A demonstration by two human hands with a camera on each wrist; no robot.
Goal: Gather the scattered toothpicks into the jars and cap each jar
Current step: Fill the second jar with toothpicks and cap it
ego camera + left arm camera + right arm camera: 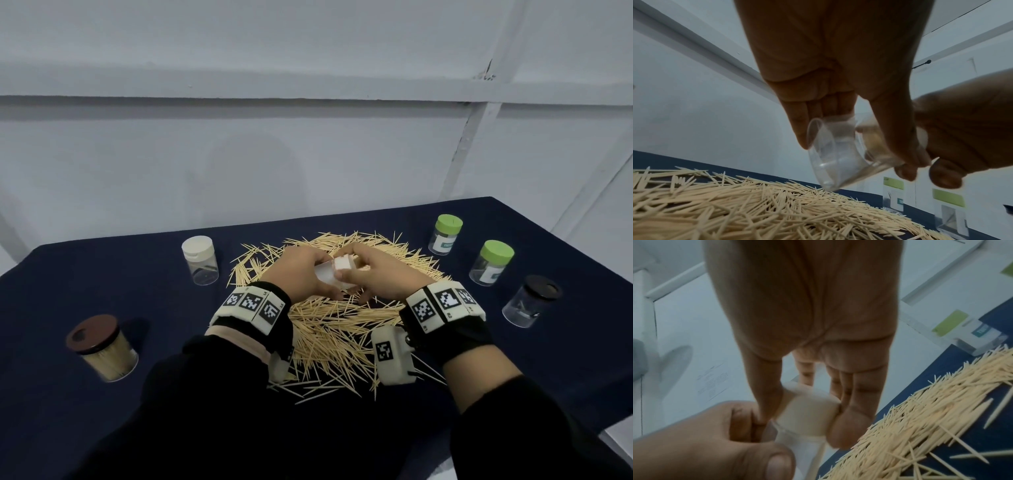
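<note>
Left grip: left hand (301,274) wraps its fingers and thumb round the body of a clear jar (838,154), holding it tilted on its side above the toothpick pile, base toward the left.
Right grip: right hand (380,274) pinches the jar's white cap (809,412) between thumb and fingers at the jar's mouth end; whether the cap is fully seated cannot be told.
Held jar, head view: only a white patch shows between the two hands at the middle of the table; its contents cannot be made out.
Toothpicks: a wide loose heap of toothpicks (329,329) lies on the dark blue cloth (102,281), directly under and around both hands, spreading toward the person.
White-capped jar: a second clear jar with a white cap (200,260) stands upright left of the heap, near it but apart.
Brown-lidded jar: a jar packed with toothpicks under a brown lid (102,347) stands upright at the near left, well apart from the heap.
Green-lidded jars: two clear jars with green lids (445,234) (492,262) stand upright at the far right.
Black-lidded jar: a clear jar with a black lid (531,299) stands nearer on the right.
Wrists: both carry white bands (253,303) printed with black square markers, over black sleeves.
</note>
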